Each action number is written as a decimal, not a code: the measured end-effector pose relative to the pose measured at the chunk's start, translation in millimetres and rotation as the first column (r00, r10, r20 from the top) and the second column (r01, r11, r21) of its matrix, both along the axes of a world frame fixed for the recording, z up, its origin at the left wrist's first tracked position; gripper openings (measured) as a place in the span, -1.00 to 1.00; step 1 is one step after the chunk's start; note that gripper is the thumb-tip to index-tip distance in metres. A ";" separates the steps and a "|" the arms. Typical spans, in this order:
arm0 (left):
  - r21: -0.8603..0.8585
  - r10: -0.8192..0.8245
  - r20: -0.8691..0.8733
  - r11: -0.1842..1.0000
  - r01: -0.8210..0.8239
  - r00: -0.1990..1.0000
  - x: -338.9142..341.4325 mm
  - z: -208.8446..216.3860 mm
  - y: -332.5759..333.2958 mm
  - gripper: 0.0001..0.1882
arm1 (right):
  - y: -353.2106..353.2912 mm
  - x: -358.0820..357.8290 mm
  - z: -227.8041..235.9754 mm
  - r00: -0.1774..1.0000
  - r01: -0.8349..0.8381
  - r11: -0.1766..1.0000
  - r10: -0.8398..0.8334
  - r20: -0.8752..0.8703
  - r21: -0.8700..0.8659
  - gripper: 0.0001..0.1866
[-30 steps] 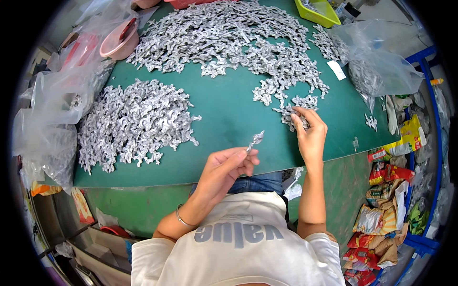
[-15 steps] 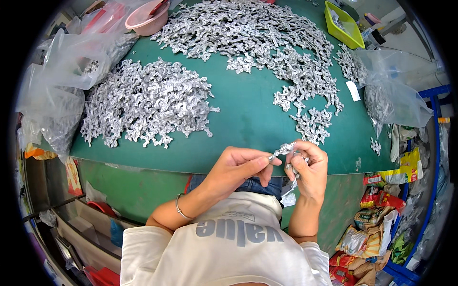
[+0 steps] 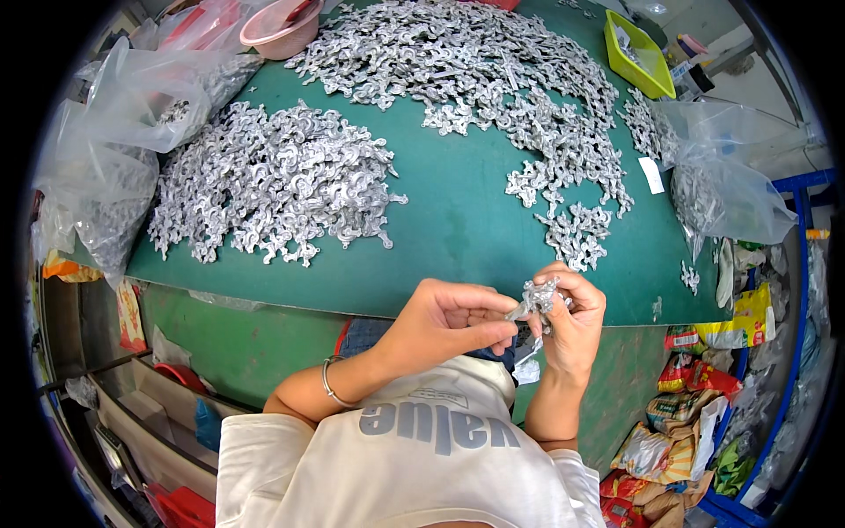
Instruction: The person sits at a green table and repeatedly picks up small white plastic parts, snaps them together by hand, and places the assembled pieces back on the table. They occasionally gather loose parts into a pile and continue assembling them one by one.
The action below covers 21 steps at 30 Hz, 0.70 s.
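Over the near edge of the green table (image 3: 453, 233), both my hands are together. My right hand (image 3: 574, 330) is closed round a small cluster of silvery curved metal pieces (image 3: 540, 294). My left hand (image 3: 458, 321) pinches the end of one such piece between thumb and fingers, touching the cluster; the fingertips partly hide it. A big heap of the same metal pieces (image 3: 273, 180) lies to the left. A wider spread of loose pieces (image 3: 458, 53) covers the far side, and a small group (image 3: 576, 233) lies just beyond my right hand.
Clear plastic bags (image 3: 114, 176) of pieces lean at the left edge, another bag (image 3: 717, 189) at the right. A pink bowl (image 3: 282, 40) and a yellow-green basket (image 3: 638, 62) stand at the back. Right of the table are a blue rack (image 3: 797, 308) and colourful packages (image 3: 687, 378).
The metal piece in my left hand has turned and come closer against the cluster in my right hand. Both hands sit slightly lower, and the view has shifted a little.
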<state>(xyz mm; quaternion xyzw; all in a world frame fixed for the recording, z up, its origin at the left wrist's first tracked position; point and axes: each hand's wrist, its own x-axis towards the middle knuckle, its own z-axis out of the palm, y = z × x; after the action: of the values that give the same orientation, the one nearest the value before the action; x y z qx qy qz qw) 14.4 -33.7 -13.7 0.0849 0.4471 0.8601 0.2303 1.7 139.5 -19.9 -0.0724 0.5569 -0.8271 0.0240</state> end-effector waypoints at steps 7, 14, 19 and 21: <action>-0.014 0.028 -0.085 0.999 -0.029 0.996 1.0 -2.9 0.1 -0.75 | -2.3 -0.3 1.5 1.000 -0.011 1.000 0.011 -0.001 0.009 -0.84; -0.283 0.045 -0.309 0.949 -0.138 0.950 -1.2 6.7 -0.3 -0.78 | -0.4 -2.4 -1.2 0.998 -0.069 0.996 0.069 0.001 -0.047 -0.76; -0.349 0.051 -0.438 0.911 -0.222 0.898 -2.3 9.2 1.4 -0.80 | 1.3 -4.1 -2.2 0.995 -0.103 0.992 0.103 0.004 -0.075 -0.76; -0.339 0.066 -0.437 0.912 -0.232 0.897 -2.6 9.2 2.6 -0.81 | 1.5 -4.9 -1.9 0.994 -0.109 0.991 0.109 0.004 -0.073 -0.77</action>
<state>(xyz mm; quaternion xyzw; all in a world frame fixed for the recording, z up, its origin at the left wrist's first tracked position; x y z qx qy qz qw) 11.8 -31.1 -4.4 0.1846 0.6501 0.7334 0.0738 -3.2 141.0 -21.8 -0.1002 0.5217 -0.8445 0.0686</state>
